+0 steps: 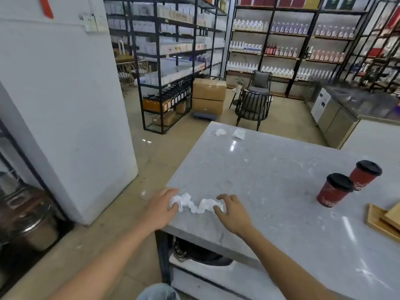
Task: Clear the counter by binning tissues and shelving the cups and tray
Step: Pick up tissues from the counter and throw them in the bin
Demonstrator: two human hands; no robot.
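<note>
Two crumpled white tissues lie at the near left corner of the grey marble counter (270, 169). My left hand (161, 207) has its fingers curled on the left tissue (183, 201). My right hand (232, 212) pinches the right tissue (207, 205) between thumb and fingers. Two more crumpled tissues (220, 132) (239, 133) sit at the counter's far left corner. Two red paper cups with black lids (334, 190) (364, 175) stand upright at the right. A wooden tray (375, 219) shows at the right edge, partly cut off.
A round dark bin (201, 254) sits under the counter's near corner. A white cabinet (65, 105) stands to the left across a tiled aisle. Black metal shelves (173, 61) full of bottles, stacked cardboard boxes (208, 97) and a dark chair (253, 105) stand beyond the counter.
</note>
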